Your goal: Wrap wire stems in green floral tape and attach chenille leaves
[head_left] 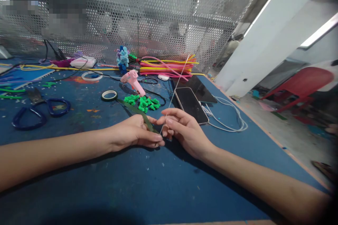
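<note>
My left hand pinches the lower end of a thin pale wire together with a strip of dark green tape. The strip runs back over the fingers to its roll on the table. My right hand is closed loosely round the wire just above the left fingertips, with thumb and index finger near it. Slanting up to the right, the wire's far end stands in front of the bundle of pipe cleaners. Green fuzzy leaf shapes lie just beyond my hands.
Behind the leaves lies a pink glue gun. Blue-handled scissors are at left. A phone, a dark tablet and a white cable lie at right. Pipe cleaners and blue fuzzy flowers sit against the perforated metal screen.
</note>
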Motion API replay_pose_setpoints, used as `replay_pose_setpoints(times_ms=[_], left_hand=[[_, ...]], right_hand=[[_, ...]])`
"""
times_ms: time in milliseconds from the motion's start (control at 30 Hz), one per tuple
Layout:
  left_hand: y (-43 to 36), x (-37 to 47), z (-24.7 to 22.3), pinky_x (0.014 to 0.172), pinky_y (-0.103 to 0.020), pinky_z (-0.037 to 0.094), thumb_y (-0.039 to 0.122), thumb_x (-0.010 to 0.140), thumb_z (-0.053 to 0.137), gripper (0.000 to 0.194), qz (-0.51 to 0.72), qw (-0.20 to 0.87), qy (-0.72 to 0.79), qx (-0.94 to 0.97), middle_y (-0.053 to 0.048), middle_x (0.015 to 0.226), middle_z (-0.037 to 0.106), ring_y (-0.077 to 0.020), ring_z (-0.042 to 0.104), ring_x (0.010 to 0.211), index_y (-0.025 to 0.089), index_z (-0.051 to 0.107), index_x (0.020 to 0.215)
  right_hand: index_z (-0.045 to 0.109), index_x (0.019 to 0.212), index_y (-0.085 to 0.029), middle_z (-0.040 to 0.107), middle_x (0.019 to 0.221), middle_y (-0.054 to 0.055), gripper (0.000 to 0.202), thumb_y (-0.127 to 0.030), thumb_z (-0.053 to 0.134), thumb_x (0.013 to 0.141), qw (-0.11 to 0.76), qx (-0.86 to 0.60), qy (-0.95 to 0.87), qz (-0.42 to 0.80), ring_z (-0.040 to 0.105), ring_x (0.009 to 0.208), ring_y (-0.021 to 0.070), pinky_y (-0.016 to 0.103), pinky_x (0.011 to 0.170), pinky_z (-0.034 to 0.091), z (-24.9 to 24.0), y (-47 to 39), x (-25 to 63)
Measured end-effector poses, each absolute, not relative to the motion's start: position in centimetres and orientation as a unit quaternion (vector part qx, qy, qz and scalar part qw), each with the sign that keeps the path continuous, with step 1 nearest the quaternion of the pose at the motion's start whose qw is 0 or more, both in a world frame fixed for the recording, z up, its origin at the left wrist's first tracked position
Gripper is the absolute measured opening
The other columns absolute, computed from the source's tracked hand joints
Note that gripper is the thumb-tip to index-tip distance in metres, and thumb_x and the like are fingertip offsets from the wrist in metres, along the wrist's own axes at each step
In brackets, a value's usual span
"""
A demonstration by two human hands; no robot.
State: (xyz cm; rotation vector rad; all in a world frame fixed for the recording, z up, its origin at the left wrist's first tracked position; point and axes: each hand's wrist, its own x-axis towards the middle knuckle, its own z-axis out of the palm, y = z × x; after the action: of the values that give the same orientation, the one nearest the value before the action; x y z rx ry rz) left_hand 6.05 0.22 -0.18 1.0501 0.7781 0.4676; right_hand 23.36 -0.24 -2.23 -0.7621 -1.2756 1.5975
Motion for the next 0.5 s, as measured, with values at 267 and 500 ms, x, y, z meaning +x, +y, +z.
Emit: replay_pose_setpoints(times_ms=[267,500], left_hand=[[0.06,6.08,-0.12,0.069,-0.022,0.048,0.014,0.068,0.069,0.024,0.213,0.781,0.342,0.476,-0.005,0.077,0.065,-0.0125,0.064,0.074,0.010,0.060,0.091],[0.02,6.10,-0.19,0.074,-0.028,0.049,0.018,0.069,0.070,0.027,0.241,0.778,0.358,0.457,-0.007,0.080,0.068,-0.0145,0.065,0.077,0.012,0.055,0.090]], right_hand=[[0.061,0.087,-0.017,0.066,0.072,0.000,0.026,-0.024,0.072,0.065,0.454,-0.354,-0.482,0.660,0.056,0.055,0.0065,0.018,0.048,0.043,-2.23,-0.02,23.13],[0.057,0.077,-0.017,0.061,0.061,-0.003,0.022,-0.027,0.071,0.064,0.463,-0.376,-0.494,0.633,0.052,0.049,0.0059,0.016,0.040,0.042,-2.42,0.32,23.21]])
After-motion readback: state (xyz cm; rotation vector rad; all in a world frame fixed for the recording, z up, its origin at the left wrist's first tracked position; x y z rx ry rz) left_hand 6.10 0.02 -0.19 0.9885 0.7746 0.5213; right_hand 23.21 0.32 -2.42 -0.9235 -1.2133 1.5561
